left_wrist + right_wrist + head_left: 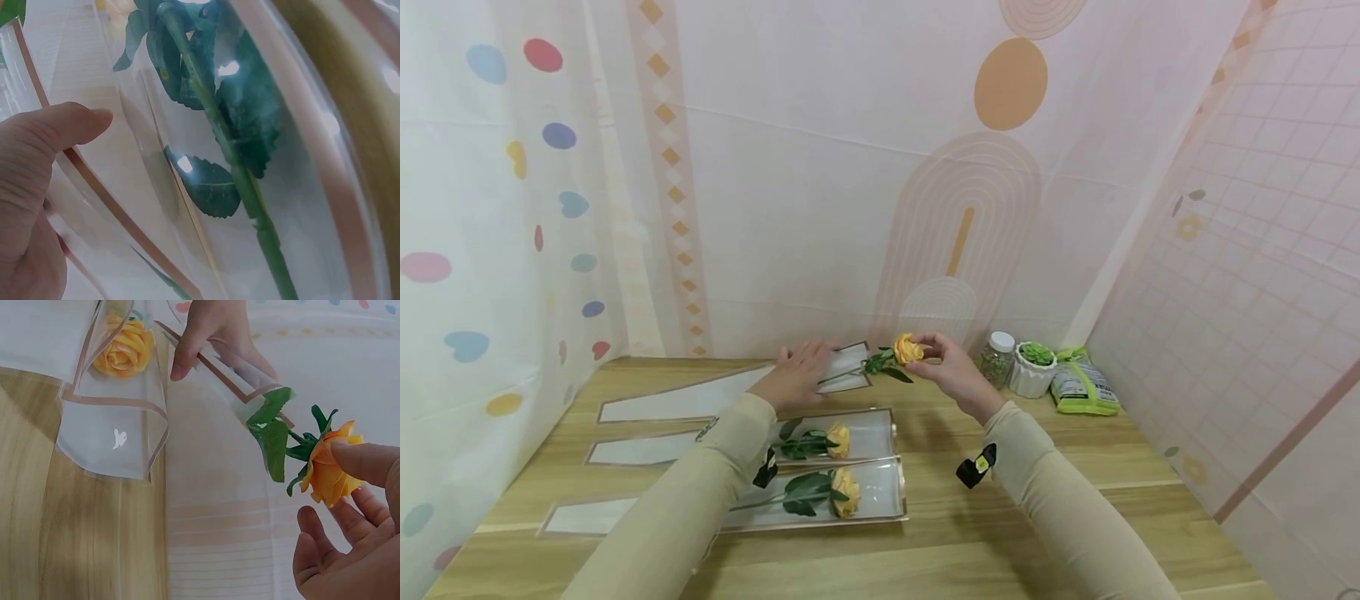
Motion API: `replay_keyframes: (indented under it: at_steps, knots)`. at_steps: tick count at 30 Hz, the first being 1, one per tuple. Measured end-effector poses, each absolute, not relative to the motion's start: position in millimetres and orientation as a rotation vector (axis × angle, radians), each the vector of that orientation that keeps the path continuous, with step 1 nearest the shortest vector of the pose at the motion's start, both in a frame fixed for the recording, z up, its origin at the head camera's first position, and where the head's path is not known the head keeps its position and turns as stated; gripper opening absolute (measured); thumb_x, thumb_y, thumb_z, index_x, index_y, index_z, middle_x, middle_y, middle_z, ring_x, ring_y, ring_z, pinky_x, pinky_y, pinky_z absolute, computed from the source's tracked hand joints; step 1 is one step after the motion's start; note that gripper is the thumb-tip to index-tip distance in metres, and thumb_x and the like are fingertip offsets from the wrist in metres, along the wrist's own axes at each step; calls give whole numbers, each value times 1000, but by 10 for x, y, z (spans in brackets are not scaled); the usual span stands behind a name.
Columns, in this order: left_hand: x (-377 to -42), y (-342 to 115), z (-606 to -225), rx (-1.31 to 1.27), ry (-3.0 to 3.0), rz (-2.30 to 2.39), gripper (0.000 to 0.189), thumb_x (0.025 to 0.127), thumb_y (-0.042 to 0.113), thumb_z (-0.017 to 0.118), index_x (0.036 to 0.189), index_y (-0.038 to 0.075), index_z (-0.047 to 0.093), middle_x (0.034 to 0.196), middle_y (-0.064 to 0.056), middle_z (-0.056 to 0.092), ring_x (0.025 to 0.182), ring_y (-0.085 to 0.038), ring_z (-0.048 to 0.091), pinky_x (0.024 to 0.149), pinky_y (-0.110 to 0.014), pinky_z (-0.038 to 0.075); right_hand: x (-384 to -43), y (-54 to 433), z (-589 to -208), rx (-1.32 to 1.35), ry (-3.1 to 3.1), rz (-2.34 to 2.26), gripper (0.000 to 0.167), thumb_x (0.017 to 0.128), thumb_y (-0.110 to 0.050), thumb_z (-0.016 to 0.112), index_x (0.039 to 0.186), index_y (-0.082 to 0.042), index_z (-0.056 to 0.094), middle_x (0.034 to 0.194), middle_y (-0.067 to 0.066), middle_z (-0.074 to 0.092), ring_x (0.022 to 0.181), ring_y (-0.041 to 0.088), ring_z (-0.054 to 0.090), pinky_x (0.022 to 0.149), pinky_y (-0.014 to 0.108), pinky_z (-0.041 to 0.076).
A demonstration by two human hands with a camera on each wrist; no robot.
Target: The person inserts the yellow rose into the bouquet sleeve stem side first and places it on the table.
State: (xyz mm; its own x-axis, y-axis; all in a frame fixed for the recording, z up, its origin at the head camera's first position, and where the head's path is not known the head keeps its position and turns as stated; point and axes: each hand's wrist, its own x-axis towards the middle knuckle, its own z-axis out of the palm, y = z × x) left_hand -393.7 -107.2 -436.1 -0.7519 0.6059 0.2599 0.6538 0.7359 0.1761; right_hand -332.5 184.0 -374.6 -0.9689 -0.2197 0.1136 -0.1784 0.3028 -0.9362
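My right hand [951, 371] pinches the head of a yellow rose [908, 348] between thumb and fingers. Its green leaves [272, 428] stick out at the mouth of a clear flower sleeve [850, 358] with a brown border, and the stem runs inside. Around that same sleeve, close to its mouth, my left hand [801, 375] holds on, the thumb [87, 125] over its bordered edge. Two more sleeves lie nearer on the table, holding a middle rose [838, 440] and a front rose [846, 492].
At the back right stand a lidded jar [997, 360] and a white pot [1032, 379] with a green succulent [1037, 354]. Beside them lies a green-and-grey packet [1084, 385]. Printed curtains [790, 208] border the wooden table [970, 550] at back and sides.
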Motion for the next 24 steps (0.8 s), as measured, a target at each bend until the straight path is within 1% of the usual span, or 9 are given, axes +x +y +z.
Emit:
replay_keyframes:
  at_steps: [3,5,6,9,10,12,17,22,24]
  knots:
    - [-3933,-1076,-4359,-1005,-2753,-388,84,85,20,83,152,8,32,149,-15,39,136,-36,37,97,-58,28,-3326,1825,-3730,-394,2502,-1796,36,96,-3,67,130,-5,55,133,17,55,120,31,53,98,47,49]
    - [-3928,-1076,-4359,-1007,-2757,-393,84,85,20,83,151,9,32,149,-15,39,136,-36,37,97,-58,29,-3331,1816,-3730,-419,2510,-1785,36,95,1,66,129,-4,55,132,18,56,116,31,56,97,47,50]
    - [-3924,-1077,-4359,-1008,-2758,-395,84,85,20,83,151,9,32,149,-15,38,135,-36,37,97,-58,29,-3335,1810,-3732,-430,2514,-1777,36,95,2,66,128,-4,56,132,18,57,114,31,57,95,46,51]
    - [-3907,-1079,-4352,-1013,-2764,-403,85,85,20,83,152,9,32,149,-15,38,136,-37,37,98,-59,29,-3342,1786,-3743,-457,2520,-1763,34,94,3,67,126,-4,57,128,17,60,111,28,59,89,37,53]
    - [-3903,-1079,-4351,-1015,-2766,-408,85,85,20,83,152,9,31,149,-15,38,136,-37,37,98,-60,29,-3342,1777,-3746,-461,2519,-1762,34,94,2,68,125,-3,57,126,17,60,110,27,59,88,34,53]
    - [-3899,-1081,-4349,-1022,-2762,-412,84,85,19,82,152,9,31,148,-16,39,135,-37,37,98,-60,29,-3340,1760,-3754,-460,2515,-1765,34,94,-2,69,126,-3,57,125,15,61,109,25,59,88,33,52]
    - [-3897,-1084,-4345,-1030,-2754,-402,83,86,20,82,152,8,33,147,-15,40,135,-36,38,99,-60,30,-3332,1736,-3767,-451,2555,-1742,34,97,-12,70,127,-3,57,125,15,62,107,24,59,93,41,51]
    - [-3878,-1091,-4323,-1037,-2758,-379,81,87,19,81,151,8,33,147,-16,39,138,-38,36,100,-61,29,-3332,1719,-3782,-447,2625,-1660,31,100,-25,67,121,-4,59,115,12,63,99,21,61,86,34,51]
    - [-3869,-1091,-4313,-1039,-2757,-373,81,87,19,81,151,7,33,147,-16,40,137,-38,37,98,-59,30,-3333,1712,-3795,-457,2647,-1624,30,101,-28,65,119,-5,59,111,11,63,96,22,61,83,33,51]
